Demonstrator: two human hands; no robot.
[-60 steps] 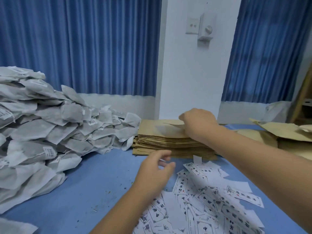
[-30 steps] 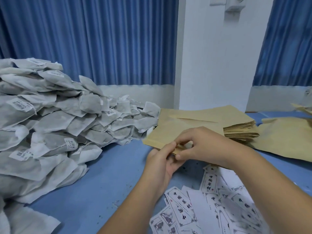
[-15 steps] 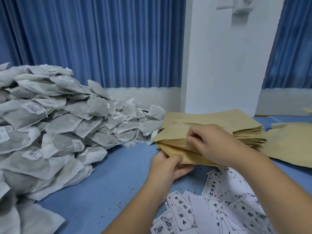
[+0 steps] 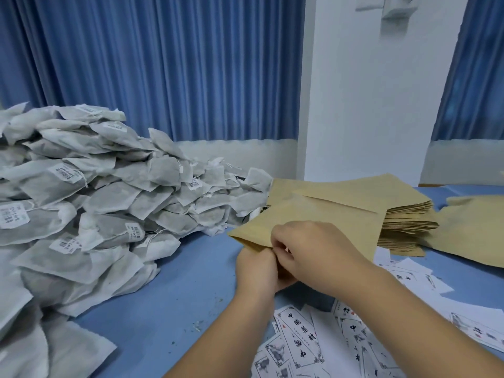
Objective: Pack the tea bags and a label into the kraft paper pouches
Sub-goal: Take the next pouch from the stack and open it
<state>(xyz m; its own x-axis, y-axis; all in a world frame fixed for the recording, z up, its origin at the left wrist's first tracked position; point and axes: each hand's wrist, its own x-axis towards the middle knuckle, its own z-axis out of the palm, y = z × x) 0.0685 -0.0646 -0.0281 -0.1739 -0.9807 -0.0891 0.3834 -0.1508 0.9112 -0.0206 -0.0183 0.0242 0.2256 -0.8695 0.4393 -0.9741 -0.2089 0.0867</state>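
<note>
I hold one kraft paper pouch point(image 4: 321, 222) flat above the blue table, its near edge pinched between both hands. My left hand point(image 4: 257, 268) grips that edge from below and my right hand point(image 4: 308, 252) from above, fingers meeting at the opening. Behind it lies the stack of empty pouches point(image 4: 403, 214). A big heap of white tea bags point(image 4: 90, 208) fills the left side. Printed paper labels point(image 4: 305, 342) lie scattered at the near right, partly under my right forearm.
Filled or loose kraft pouches point(image 4: 474, 230) lie at the far right. The blue table point(image 4: 174, 301) shows between the tea bag heap and my arms. Blue curtains and a white wall stand behind the table.
My right hand lifted a pouch off the stack and drew it toward me. My left hand came up to meet it, and both now pinch its near edge closer together.
</note>
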